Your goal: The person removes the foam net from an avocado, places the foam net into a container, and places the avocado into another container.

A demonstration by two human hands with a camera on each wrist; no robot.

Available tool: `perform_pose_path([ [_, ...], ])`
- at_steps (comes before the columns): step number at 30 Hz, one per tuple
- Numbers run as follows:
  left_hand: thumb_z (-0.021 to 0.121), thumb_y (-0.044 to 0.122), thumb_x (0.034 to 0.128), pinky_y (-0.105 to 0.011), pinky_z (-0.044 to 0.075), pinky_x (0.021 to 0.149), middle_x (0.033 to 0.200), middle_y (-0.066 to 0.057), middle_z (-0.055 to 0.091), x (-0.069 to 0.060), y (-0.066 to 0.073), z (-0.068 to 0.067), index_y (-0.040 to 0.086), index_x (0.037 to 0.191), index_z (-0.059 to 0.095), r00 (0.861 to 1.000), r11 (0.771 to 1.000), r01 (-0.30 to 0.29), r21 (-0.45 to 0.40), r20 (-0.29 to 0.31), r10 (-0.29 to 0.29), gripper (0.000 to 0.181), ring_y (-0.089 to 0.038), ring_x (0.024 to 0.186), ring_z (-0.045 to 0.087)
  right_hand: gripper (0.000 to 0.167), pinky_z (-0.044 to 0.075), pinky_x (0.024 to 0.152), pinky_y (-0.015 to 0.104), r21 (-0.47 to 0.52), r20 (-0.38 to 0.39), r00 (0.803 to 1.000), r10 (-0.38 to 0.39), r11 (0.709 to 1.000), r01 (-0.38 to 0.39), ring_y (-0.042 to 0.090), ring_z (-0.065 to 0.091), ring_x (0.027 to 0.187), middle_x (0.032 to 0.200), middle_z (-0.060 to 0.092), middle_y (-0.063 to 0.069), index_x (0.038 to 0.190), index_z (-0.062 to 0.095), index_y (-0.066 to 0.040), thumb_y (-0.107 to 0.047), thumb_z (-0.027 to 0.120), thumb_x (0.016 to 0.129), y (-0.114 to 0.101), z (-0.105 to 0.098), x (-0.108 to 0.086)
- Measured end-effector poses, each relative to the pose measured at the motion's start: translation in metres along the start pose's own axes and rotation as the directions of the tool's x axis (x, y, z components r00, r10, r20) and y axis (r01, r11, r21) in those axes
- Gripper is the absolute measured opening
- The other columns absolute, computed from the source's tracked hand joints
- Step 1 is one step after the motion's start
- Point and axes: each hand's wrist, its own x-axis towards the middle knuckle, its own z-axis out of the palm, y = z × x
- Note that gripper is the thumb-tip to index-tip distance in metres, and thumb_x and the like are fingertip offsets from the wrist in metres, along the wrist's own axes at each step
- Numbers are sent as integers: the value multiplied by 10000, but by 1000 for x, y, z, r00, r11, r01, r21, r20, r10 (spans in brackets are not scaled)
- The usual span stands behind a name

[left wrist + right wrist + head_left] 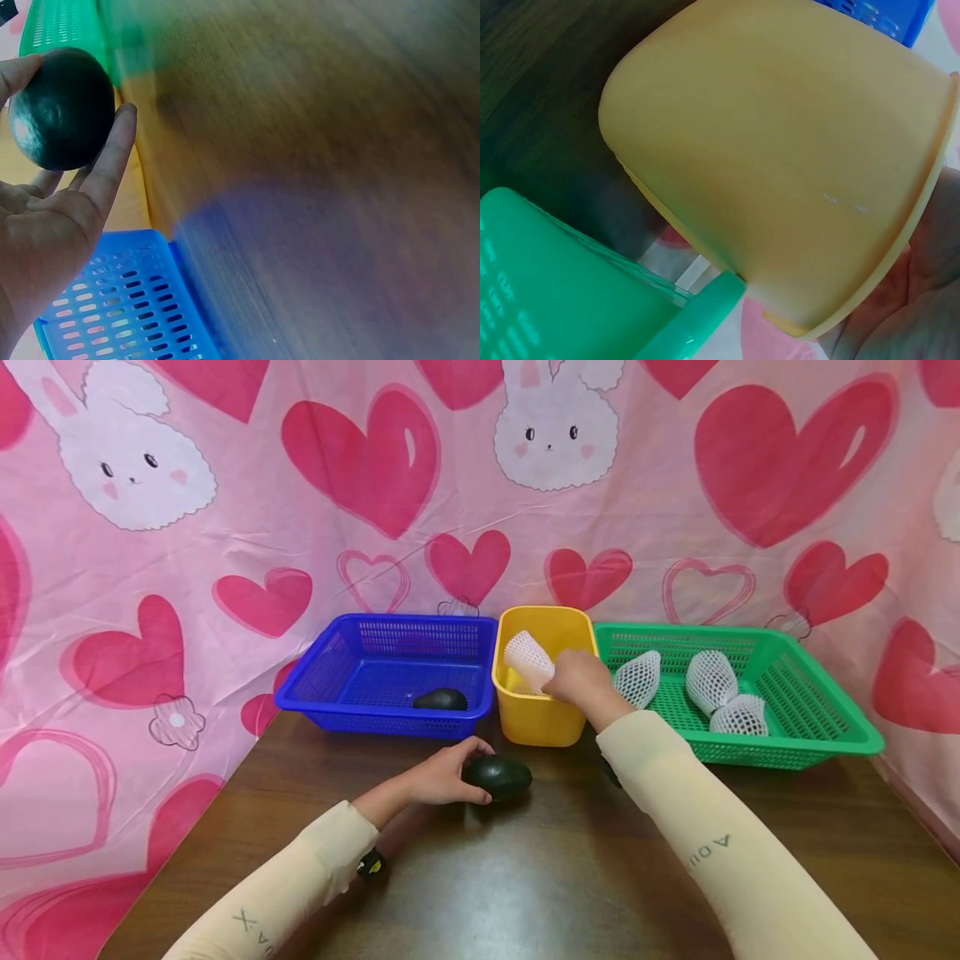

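My left hand [450, 777] holds a dark green avocado [498, 777] just above the table, thumb and fingers curled round its left end. In the left wrist view the avocado [64, 109] sits between the thumb and fingers. My right hand [581, 678] is over the yellow bin [543, 723] and grips one end of a white foam net sleeve [529, 659]. Its fingertips are partly hidden in the head view. From the right wrist, the bin's wall [780, 165] covers most of the work, and only part of the palm [907, 307] shows.
At the left stands a blue basket [390, 714] with a dark avocado [441, 699] inside. A green basket [825, 747] at the right holds white foam-netted pieces [711, 680]. All containers line the back of the brown table [555, 877], before a pink heart-patterned cloth [360, 460].
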Motion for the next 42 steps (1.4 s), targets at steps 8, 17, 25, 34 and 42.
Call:
perform_pose_path([
  [8,809,267,750,-373,460,901,1151,-58,614,-1,-1,-2,134,1255,489,1000,1000,-2,-1,2,2,612,-180,1018,569,502,535,785,407,20,10,1000,22,1000,-22,276,551,830,917,616,137,1061,593,-10,-396,778,800,-1,1,-1],
  [17,806,258,751,-388,460,901,1157,-81,611,-4,1,-5,129,1257,489,1000,1000,6,-10,1,-6,611,-192,1015,568,403,492,621,313,45,-35,999,18,999,-17,232,482,655,690,508,92,847,590,-30,-400,749,830,-2,-4,-3],
  [25,810,233,740,-369,461,889,1118,-70,626,-3,-1,-4,124,1242,496,1000,1000,-8,5,-2,8,603,-178,996,581,467,431,541,307,33,-104,995,7,999,-3,228,435,556,572,414,58,665,529,-64,-450,726,840,-2,-16,-8],
  [34,813,236,743,-372,457,900,1128,-69,621,-4,-3,-7,125,1245,494,1000,1000,-4,-3,7,4,605,-177,1010,577,460,406,528,336,57,-237,967,-90,993,107,267,468,587,551,429,55,636,552,-62,-425,667,894,-15,-25,-23],
  [42,808,251,752,-382,460,897,1127,-48,622,-9,-2,-9,129,1247,494,1000,1000,7,-13,20,-7,599,-178,1012,574,294,522,581,317,223,-335,924,-184,937,267,213,574,655,716,628,41,950,732,-61,-348,680,909,-49,-14,-43],
])
